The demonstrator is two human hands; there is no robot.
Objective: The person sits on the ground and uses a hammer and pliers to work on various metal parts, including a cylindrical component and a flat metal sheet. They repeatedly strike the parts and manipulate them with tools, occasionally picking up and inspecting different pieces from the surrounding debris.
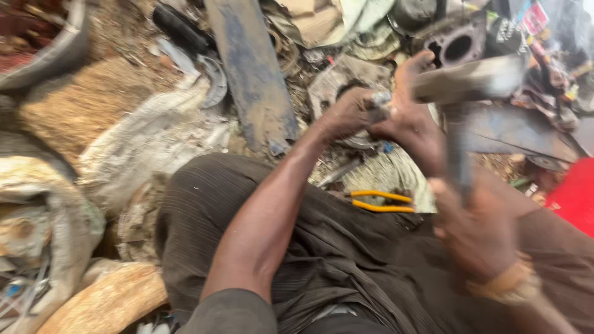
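My left hand [351, 113] is stretched forward and closed around a small grey metal piece [379, 99], held over scrap on the ground. Right beside it is a bare brown limb [411, 124], a foot or another hand; blur hides which. My right hand [477, 230], with a pale band at the wrist, grips the handle of a hammer [459, 151]. The hammer's blurred grey head [470, 80] hangs just right of the small metal piece. Dark trousers [346, 247] cover my lap below.
Yellow-handled pliers [380, 202] lie on my lap near the left forearm. A long dark metal plate [250, 68] lies ahead, with dirty sacks [154, 142] to the left. A metal casting with a round hole [458, 46] sits at top right, and a red object [575, 195] at the right edge.
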